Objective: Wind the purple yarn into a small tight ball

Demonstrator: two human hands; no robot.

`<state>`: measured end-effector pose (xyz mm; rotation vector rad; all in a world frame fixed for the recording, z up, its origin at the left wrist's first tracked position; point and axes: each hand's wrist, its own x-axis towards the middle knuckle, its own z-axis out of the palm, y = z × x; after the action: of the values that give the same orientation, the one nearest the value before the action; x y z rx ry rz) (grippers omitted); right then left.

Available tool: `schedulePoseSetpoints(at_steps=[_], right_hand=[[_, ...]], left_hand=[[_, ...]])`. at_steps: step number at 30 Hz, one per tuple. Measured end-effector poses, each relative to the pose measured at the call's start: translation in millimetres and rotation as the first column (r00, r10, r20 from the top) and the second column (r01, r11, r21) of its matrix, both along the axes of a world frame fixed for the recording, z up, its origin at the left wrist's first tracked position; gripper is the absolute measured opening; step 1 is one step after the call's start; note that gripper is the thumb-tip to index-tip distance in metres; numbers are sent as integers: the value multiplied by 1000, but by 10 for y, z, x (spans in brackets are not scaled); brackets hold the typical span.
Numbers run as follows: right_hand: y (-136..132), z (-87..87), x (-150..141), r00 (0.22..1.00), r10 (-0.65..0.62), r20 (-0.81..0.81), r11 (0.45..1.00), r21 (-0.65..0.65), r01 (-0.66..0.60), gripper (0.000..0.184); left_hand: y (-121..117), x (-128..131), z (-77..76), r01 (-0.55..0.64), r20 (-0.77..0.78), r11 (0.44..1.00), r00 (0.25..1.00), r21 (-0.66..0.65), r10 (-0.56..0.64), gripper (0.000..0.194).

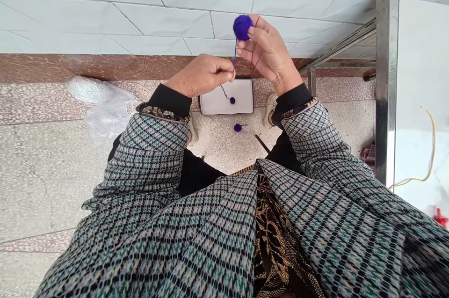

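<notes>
My right hand (264, 47) holds a small purple ball of yarn (242, 27) between thumb and fingers, raised in front of the tiled wall. From the ball a strand of purple yarn (235, 54) runs down, taut, to my left hand (205, 73), which pinches it between thumb and forefinger. Below that pinch the strand hangs on toward a smaller dark purple yarn ball (232, 100) in a shallow white box (213, 101) on the floor. Another dark purple ball (237, 127) with a short tail lies on the floor just outside the box.
A clear plastic bag (108, 106) with white contents lies on the floor at left. White wall tiles (140, 17) rise ahead. A metal frame (386, 92) with a white panel stands at right, a yellow cord (433, 148) against it. My shoes (270, 110) flank the box.
</notes>
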<state>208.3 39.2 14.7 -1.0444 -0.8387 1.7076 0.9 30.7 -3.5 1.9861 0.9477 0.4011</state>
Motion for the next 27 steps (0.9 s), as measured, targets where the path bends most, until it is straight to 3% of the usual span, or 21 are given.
schedulePoseSetpoints(at_steps=[3,6,8,11,13,15,18,20,22,24,27], right_hand=[[11,-85,-21,966,57,251,997,-56,-45,28],[4,-146,-3,833,253,491,965,-63,-256,39],[-5,-157,9,753,400,522,903,-86,-420,41],[-24,-120,-2,768,513,384,848,-90,-522,40],[-33,-73,-22,850,459,261,885,-53,-462,38],[-31,-33,-41,943,303,139,952,-8,-305,32],[-6,-16,-57,999,15,-29,1000,24,-14,23],[10,-37,-61,999,-34,17,999,17,33,22],[14,-76,-59,977,44,208,999,-1,-44,22],[12,-121,-44,894,186,408,981,-33,-189,27],[11,-172,0,730,423,537,885,-72,-460,34]], left_hand=[[-11,15,-39,40,24,999,999,21,-41,18],[-9,-29,-26,-55,20,998,998,1,55,15],[5,-77,-1,-137,6,990,991,-13,137,16],[42,-131,26,-254,-26,967,967,1,254,18],[63,-134,27,-309,-43,951,950,24,310,22],[68,-104,20,-297,-49,955,954,16,297,26],[37,-17,6,-149,-24,988,989,-34,148,25],[5,38,-2,-27,1,999,1000,-45,27,22],[-20,63,-8,35,17,999,999,-32,-35,19],[-29,44,-12,5,28,1000,1000,-7,-5,17],[-1,-49,-24,-117,44,993,992,13,116,15]])
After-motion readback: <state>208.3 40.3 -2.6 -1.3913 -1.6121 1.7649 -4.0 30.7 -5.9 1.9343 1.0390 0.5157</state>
